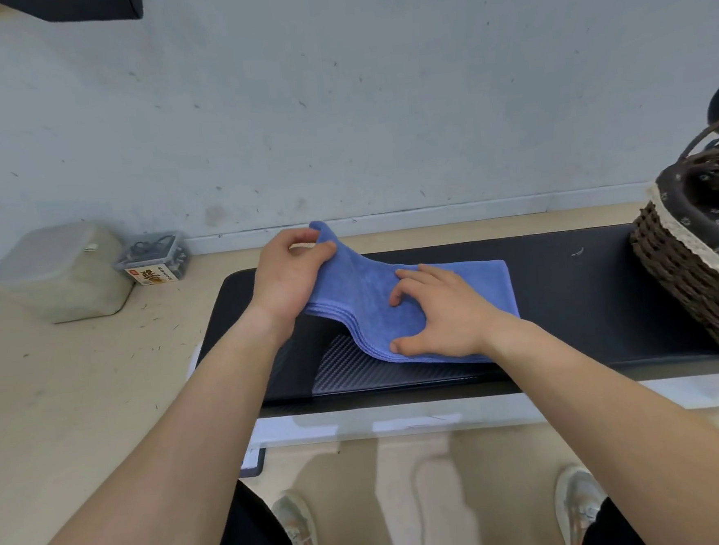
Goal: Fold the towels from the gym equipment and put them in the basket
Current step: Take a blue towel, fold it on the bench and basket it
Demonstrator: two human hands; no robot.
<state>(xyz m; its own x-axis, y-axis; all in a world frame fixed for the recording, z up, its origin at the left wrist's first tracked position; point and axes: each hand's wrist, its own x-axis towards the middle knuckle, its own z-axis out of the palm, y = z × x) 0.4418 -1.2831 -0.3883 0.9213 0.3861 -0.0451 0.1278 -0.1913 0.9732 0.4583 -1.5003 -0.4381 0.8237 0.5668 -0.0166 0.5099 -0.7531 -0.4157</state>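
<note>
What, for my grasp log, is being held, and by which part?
The left hand pinches the blue towel by its lifted left end; the right hand just presses it down.

- Only print I can spot is on the small clear plastic box (151, 255) sitting on the floor, left-middle of the frame.
- Its label (153, 274) is yellow-orange with a red logo patch and dark characters, way too blurry to actually read.

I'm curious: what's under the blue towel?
The black bench shows where the left hand lifts the blue towel. Beneath the part the right hand presses, it is covered.
</note>
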